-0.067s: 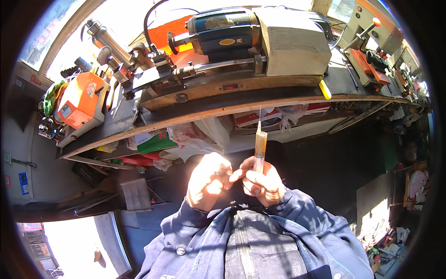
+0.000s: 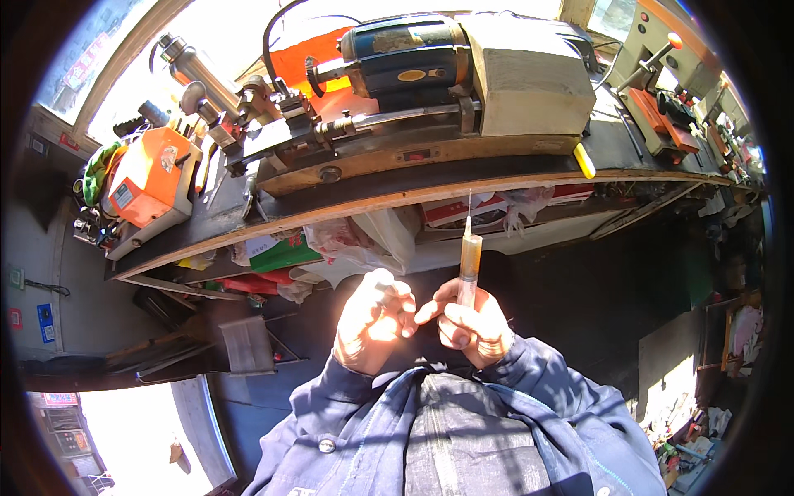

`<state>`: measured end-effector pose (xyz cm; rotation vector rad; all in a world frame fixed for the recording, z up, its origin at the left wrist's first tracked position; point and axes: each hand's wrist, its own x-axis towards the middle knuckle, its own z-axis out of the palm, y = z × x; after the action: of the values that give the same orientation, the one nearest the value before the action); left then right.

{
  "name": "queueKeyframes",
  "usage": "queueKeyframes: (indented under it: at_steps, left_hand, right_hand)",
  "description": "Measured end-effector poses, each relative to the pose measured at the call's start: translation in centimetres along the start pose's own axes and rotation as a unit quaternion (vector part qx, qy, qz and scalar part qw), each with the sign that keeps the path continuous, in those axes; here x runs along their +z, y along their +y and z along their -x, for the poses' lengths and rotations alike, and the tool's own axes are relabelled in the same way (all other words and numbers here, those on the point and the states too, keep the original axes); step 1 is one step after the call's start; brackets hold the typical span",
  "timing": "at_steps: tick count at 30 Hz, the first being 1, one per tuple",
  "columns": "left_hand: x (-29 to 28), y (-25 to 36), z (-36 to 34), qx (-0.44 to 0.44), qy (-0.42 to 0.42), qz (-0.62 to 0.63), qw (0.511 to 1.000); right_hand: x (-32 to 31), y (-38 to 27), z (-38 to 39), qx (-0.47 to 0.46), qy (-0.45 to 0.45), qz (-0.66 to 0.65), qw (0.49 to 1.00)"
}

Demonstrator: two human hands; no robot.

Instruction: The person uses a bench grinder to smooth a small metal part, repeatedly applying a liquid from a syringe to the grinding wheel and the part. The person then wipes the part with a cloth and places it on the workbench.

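Note:
Upright in my right hand is a syringe with amber contents and a long thin needle pointing up toward the bench edge. My right thumb wraps across the barrel's lower part, and one finger reaches left toward my left hand. That left hand is curled just beside it, in glaring sunlight, so whatever its fingertips may hold is not clear.
Ahead, a dark bench with a wooden edge carries a small lathe, an orange machine, a yellow-handled tool and another machine. Bags fill the shelf below. A bright opening shows lower left.
The whole view has shifted slightly, with the bench appearing a little further right. My hands and the syringe show little other change.

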<state>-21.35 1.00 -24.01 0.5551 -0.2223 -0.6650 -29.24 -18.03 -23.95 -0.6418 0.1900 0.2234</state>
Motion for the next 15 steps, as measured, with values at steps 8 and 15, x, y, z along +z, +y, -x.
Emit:
queueKeyframes:
  at_steps: [8,15]
  left_hand:
    - [0.1,1.1,0.4,0.060,-0.003,0.069,0.996]
    - [0.5,3.4,-0.8,0.088,0.004,0.021,0.996]
  right_hand:
    - [0.0,0.2,0.0,-0.010,0.009,-0.002,1.000]
    - [-0.3,0.0,0.0,-0.008,0.016,0.006,1.000]
